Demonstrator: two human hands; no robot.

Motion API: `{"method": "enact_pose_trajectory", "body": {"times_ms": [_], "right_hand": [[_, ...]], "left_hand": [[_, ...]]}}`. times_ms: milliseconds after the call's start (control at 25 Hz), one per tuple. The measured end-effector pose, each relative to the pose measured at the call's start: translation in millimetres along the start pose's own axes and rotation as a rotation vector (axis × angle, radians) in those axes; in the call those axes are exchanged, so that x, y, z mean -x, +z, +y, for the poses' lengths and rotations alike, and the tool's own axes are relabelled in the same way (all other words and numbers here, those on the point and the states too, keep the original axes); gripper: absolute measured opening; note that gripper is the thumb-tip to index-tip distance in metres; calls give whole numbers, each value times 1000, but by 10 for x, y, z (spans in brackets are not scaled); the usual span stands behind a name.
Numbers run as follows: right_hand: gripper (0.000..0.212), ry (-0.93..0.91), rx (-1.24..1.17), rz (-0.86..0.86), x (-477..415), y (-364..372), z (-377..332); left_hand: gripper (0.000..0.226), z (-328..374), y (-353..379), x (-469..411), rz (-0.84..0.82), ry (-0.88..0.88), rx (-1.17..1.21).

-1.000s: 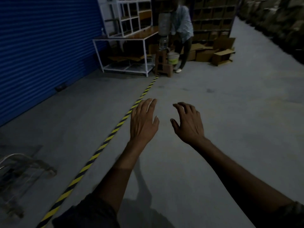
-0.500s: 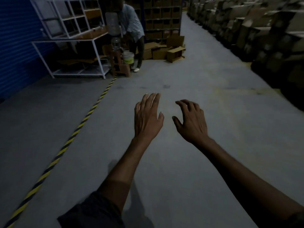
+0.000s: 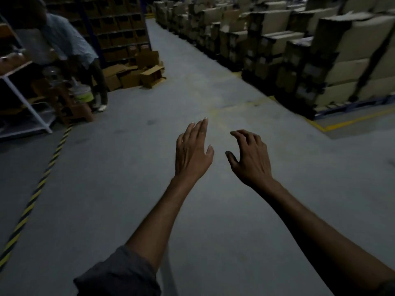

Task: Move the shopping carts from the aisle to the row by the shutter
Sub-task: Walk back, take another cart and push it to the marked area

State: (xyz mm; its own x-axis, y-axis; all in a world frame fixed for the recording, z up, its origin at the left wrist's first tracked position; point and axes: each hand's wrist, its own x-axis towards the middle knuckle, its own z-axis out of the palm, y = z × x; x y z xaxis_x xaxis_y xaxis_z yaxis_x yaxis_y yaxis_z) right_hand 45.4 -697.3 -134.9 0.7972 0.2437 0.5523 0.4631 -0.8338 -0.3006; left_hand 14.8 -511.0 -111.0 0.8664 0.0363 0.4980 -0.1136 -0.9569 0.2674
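Note:
No shopping cart and no shutter is in view now. My left hand (image 3: 193, 153) is stretched out in front of me over the grey concrete floor, fingers straight and together, holding nothing. My right hand (image 3: 251, 159) hovers beside it, a little to the right, its fingers loosely curled and empty. Both forearms reach in from the bottom edge. An aisle (image 3: 171, 60) runs away ahead between shelving and stacked boxes.
A person (image 3: 70, 50) bends over a bucket (image 3: 82, 92) at the far left by a white rack (image 3: 27, 103). Loose cartons (image 3: 136, 73) lie at the aisle mouth. Stacked boxes on pallets (image 3: 310, 52) line the right. Black-yellow floor tape (image 3: 36, 195) runs along the left.
The view has swung to the right: the blue shutter and the cart at the lower left have left the frame, and the box stacks have come in. Both hands stay empty.

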Motion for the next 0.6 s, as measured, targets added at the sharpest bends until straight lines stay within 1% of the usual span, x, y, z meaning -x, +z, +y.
{"method": "enact_pose_trajectory", "body": {"times_ms": [120, 240, 400, 600], "right_hand": [[60, 84, 94, 39, -49, -180, 372], [60, 180, 176, 83, -45, -355, 738], [60, 287, 253, 126, 52, -588, 1157], [60, 392, 324, 168, 215, -893, 1688]], "left_hand": [[77, 313, 298, -399, -21, 85, 90], [77, 664, 588, -690, -18, 201, 130], [76, 1134, 861, -870, -21, 355, 171], [65, 1695, 1186, -970, -41, 454, 251]]}}
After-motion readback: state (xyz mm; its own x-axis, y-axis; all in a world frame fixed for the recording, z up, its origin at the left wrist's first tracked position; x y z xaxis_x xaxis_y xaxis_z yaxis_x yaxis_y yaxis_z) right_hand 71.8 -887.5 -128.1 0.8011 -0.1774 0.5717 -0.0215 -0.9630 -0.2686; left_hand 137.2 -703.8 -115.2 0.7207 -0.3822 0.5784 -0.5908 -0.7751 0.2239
